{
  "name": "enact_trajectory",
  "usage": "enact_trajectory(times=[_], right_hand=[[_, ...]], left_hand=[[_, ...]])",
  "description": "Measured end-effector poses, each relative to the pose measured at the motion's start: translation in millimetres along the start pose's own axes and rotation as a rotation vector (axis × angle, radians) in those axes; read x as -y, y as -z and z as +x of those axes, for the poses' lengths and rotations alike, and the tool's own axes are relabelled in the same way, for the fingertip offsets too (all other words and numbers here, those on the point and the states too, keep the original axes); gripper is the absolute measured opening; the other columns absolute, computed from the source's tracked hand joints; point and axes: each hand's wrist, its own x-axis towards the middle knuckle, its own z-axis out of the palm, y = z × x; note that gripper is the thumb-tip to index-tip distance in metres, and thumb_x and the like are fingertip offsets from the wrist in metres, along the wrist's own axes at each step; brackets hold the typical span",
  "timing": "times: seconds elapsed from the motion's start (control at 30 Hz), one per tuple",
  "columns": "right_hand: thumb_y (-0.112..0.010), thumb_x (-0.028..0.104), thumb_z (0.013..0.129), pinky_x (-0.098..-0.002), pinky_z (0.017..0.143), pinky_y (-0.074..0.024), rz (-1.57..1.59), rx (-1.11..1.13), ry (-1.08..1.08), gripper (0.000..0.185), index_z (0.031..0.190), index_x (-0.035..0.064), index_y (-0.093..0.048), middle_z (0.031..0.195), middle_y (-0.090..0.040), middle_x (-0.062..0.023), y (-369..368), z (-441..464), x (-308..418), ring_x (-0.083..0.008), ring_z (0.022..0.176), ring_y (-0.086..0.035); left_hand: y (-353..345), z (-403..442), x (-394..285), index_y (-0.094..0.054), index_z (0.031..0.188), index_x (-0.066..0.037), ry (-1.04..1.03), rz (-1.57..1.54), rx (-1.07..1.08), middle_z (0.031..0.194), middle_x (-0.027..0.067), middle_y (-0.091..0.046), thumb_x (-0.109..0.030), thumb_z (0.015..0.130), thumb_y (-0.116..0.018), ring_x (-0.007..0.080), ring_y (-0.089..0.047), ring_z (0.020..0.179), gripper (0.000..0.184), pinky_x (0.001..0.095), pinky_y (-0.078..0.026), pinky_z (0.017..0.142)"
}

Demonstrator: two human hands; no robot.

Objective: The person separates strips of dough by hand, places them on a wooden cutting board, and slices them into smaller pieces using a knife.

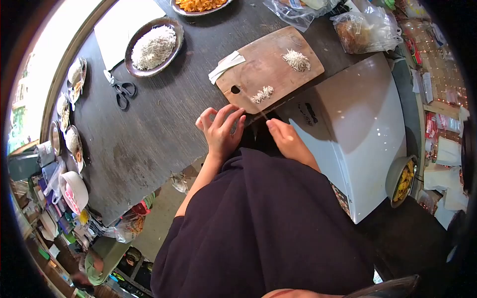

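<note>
My right hand (285, 136) is closed around the handle of a knife (264, 115) at the near edge of a wooden cutting board (268, 69); its blade is blurred and hard to make out. My left hand (221, 126) is beside the board's near left corner, fingers bent and apart, with nothing visible in them. On the board lie a small pile of pale shreds (263, 94) near my hands and a larger pile of shreds (297, 60) farther right. Flat pale strips (227, 66) rest across its left edge.
On the dark table (144, 129) are a bowl of white shreds (155, 47), black-handled scissors (120, 90) and a plate of orange pieces (201, 5). Plastic bags (367, 30) sit at the back right. A white appliance top (362, 109) and a pot of yellow pieces (403, 181) are right.
</note>
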Motion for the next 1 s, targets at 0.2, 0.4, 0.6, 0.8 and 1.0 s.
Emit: enact_trajectory(times=[0.2, 0.4, 0.6, 0.8, 1.0], right_hand=[[-0.049, 0.034, 0.107, -0.0466, 0.06, -0.0412, 0.023, -0.033, 0.155, 0.04, 0.092, -0.0037, -0.052, 0.072, -0.055, -0.0275, -4, -8, 3, -0.0486, 0.067, -0.052], [-0.049, 0.037, 0.106, -0.0495, 0.06, -0.0425, -0.159, 0.077, 0.006, 0.04, 0.09, -0.0003, -0.052, 0.069, -0.058, -0.0258, 3, -4, 2, -0.05, 0.068, -0.056], [-0.047, 0.041, 0.105, -0.0565, 0.064, -0.0438, -0.387, -0.074, 0.007, 0.044, 0.09, 0.0007, -0.053, 0.073, -0.061, -0.0282, 33, 13, -5, -0.0515, 0.077, -0.06], [-0.045, 0.041, 0.106, -0.0563, 0.066, -0.0454, -0.387, -0.178, 0.014, 0.044, 0.094, 0.0, -0.057, 0.078, -0.063, -0.029, 62, 37, -16, -0.0517, 0.08, -0.061], [-0.045, 0.042, 0.106, -0.0578, 0.066, -0.0467, -0.44, -0.173, 0.056, 0.044, 0.092, 0.0019, -0.054, 0.077, -0.065, -0.028, 72, 32, -5, -0.0517, 0.079, -0.062]], left_hand=[[5, 0, 1, -0.074, 0.097, -0.024, 0.052, -0.031, 0.012, 0.112, -0.0104, -0.066, -0.024, 0.082, -0.078, 0.0234, -0.045, 0.111, 0.015, 0.041, -0.029, 0.097], [3, -2, 2, -0.073, 0.095, -0.022, 0.118, -0.081, -0.031, 0.114, -0.0051, -0.064, -0.022, 0.084, -0.075, 0.0265, -0.046, 0.114, 0.011, 0.0433, -0.029, 0.101], [4, 2, 2, -0.075, 0.097, -0.021, 0.131, -0.107, -0.006, 0.115, -0.0032, -0.065, -0.021, 0.087, -0.072, 0.0266, -0.046, 0.114, 0.01, 0.043, -0.03, 0.101], [6, 4, 1, -0.074, 0.097, -0.02, 0.13, -0.093, -0.012, 0.115, -0.0021, -0.065, -0.021, 0.088, -0.072, 0.0267, -0.047, 0.114, 0.009, 0.043, -0.03, 0.101], [3, 4, 0, -0.073, 0.1, -0.02, 0.163, -0.08, -0.072, 0.114, -0.0034, -0.064, -0.021, 0.084, -0.074, 0.0265, -0.046, 0.114, 0.016, 0.0429, -0.03, 0.1]])
